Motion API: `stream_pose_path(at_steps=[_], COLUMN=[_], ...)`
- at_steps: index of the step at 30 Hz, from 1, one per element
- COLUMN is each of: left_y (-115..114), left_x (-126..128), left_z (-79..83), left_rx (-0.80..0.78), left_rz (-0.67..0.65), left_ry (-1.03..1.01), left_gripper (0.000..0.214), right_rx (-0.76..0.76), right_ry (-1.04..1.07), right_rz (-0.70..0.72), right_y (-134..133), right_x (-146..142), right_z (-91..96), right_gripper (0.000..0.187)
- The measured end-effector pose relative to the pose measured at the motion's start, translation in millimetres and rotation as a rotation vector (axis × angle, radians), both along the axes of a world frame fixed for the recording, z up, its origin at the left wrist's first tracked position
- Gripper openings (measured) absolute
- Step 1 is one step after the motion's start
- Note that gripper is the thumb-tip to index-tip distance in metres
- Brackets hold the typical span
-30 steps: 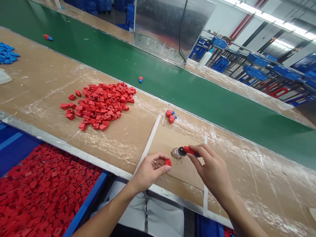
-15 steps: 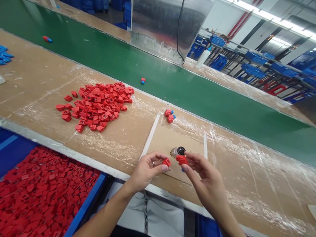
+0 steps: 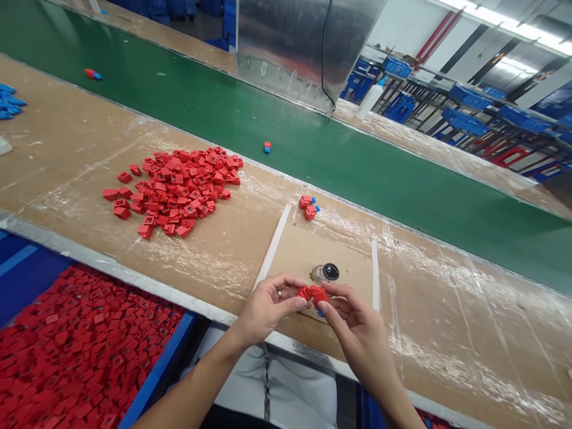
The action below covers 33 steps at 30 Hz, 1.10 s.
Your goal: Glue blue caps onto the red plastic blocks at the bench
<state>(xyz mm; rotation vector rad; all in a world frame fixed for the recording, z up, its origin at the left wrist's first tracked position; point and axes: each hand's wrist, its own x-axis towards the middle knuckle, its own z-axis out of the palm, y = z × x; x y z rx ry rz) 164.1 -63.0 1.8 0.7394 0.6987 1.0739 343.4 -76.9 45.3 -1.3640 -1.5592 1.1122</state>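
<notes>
My left hand (image 3: pixel 268 307) pinches a small red plastic cap (image 3: pixel 304 293) between thumb and fingers. My right hand (image 3: pixel 357 330) pinches a red piece with a blue part underneath (image 3: pixel 319 296), pressed against the cap. Both hands meet above a cardboard sheet (image 3: pixel 304 253) at the near edge of the bench. Just beyond the fingers lies a small clear jar with a black lid (image 3: pixel 327 273).
A heap of red caps (image 3: pixel 176 187) lies on the bench to the left. A few red-and-blue pieces (image 3: pixel 309 207) sit near the green conveyor belt (image 3: pixel 313 143), which carries single pieces (image 3: pixel 267 146). A blue bin of red caps (image 3: pixel 67 351) stands below left.
My right hand drew back from the jar with the red-and-blue piece and brought it against the cap in my left hand. The pieces on the belt drifted right.
</notes>
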Motion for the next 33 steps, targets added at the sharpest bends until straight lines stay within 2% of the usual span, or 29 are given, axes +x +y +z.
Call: stream_pose_path(at_steps=[10,18,33], left_y=[0.1,1.4,2.3], left_x=[0.9,1.4,2.1], left_z=[3.9,4.4,9.0], left_rx=[-0.029,-0.050,-0.051], left_rz=[-0.008,0.028,0.041], left_ry=[-0.004,0.048,0.098], left_gripper=[0.026,0.024,0.026], right_rx=[0.079,0.179,0.194], right_ry=[-0.097,-0.173,-0.269], right_rz=[0.026,0.056,0.139], right_y=[-0.8,-3.2,-0.8], right_x=[-1.3,-5.4,-7.8], right_z=[0.7,-0.9,-6.3], right_gripper=[0.025,0.013,0.017])
